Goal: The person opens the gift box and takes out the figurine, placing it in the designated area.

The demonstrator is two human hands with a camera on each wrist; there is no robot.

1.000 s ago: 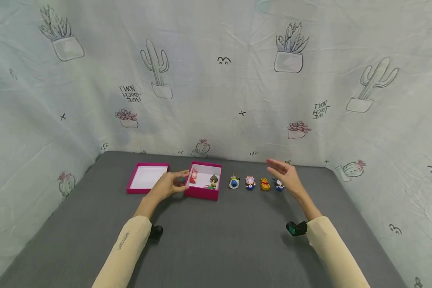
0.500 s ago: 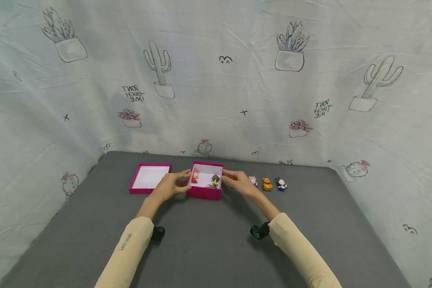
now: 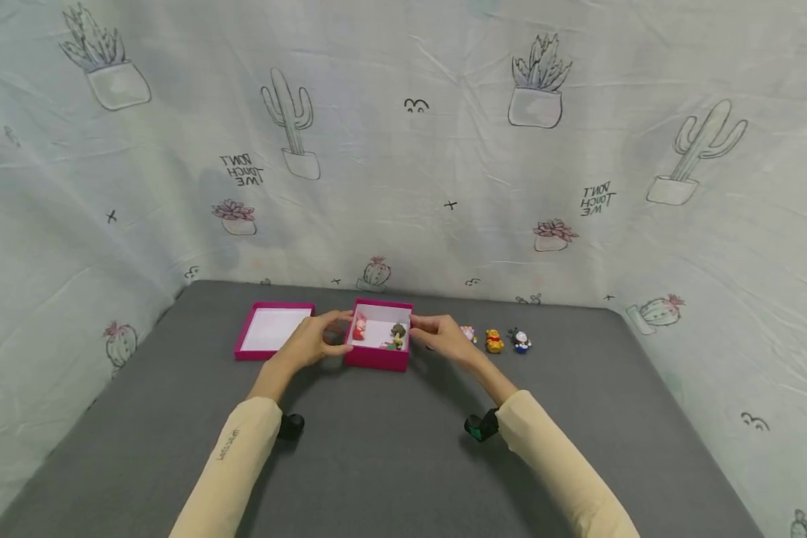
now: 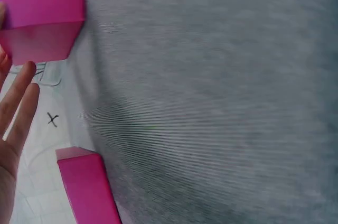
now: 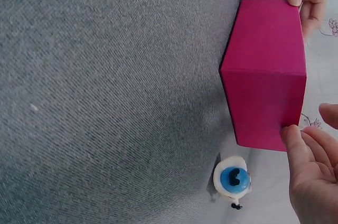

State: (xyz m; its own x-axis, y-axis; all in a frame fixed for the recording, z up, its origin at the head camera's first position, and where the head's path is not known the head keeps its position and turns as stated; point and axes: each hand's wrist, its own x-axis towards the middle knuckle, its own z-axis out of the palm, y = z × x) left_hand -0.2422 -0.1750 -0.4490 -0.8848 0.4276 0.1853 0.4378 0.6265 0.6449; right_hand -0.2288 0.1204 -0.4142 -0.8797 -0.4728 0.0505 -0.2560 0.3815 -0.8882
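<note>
A magenta box (image 3: 376, 359) with a white inside stands on the grey table, open at the top. Small toy figures lie in it: a pink-and-red one (image 3: 359, 329) at the left and a brown-haired one (image 3: 397, 335) at the right. My left hand (image 3: 307, 344) grips the box's left side, thumb near the front corner, fingers farther back. At the right wall my right hand (image 3: 445, 340) holds the box, fingertips (image 5: 290, 131) close to the rim. A blue-and-white figure (image 5: 235, 179) sits on the table beside that wall, hidden by the right hand in the head view.
The magenta box lid (image 3: 269, 355), white side up, lies left of the box. Right of the right hand stand a pink-headed figure (image 3: 469, 334), a yellow bear figure (image 3: 494, 341) and a blue-and-white figure (image 3: 521, 341). A printed cloth (image 3: 376, 187) hangs behind.
My right hand has come left from above the figures at the right to the box's right wall. My left hand stays at the box's left side.
</note>
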